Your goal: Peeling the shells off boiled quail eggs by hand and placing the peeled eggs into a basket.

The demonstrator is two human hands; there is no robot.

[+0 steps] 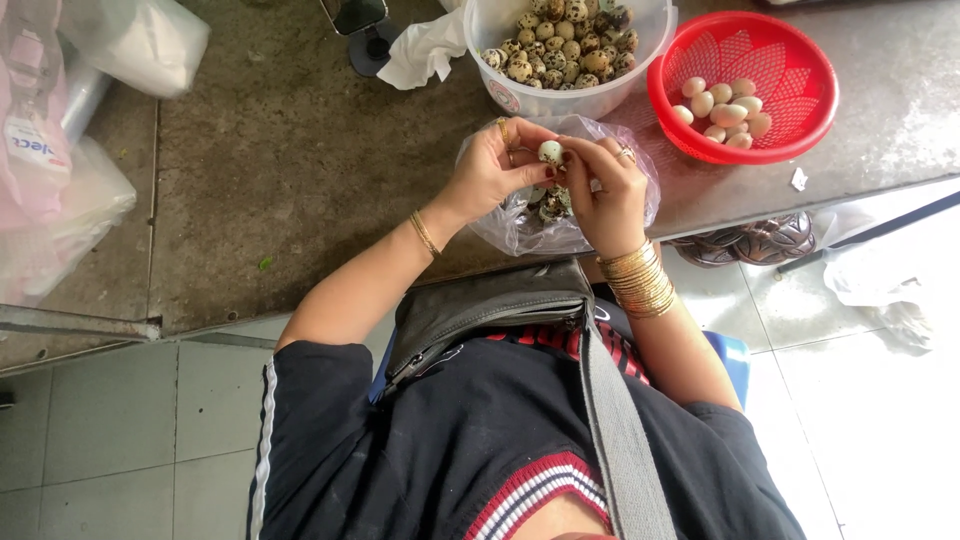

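Observation:
A small quail egg (pixel 550 152), partly peeled and whitish, is pinched between the fingertips of both hands. My left hand (pixel 492 170) grips it from the left and my right hand (pixel 607 192) picks at it from the right. Under the hands lies a clear plastic bag (pixel 515 232) with speckled shell bits in it. Just beyond stands a white plastic tub (pixel 560 98) full of speckled unpeeled eggs (pixel 565 45). To its right a red mesh basket (pixel 790 75) holds several pale peeled eggs (pixel 725 110).
All of this rests on a rough grey concrete counter (pixel 290 170). A white cloth (pixel 425 50) lies beside the tub. Plastic bags (pixel 60 150) pile up at the far left. A black shoulder bag (pixel 480 310) sits on my lap, with tiled floor (pixel 100 430) below.

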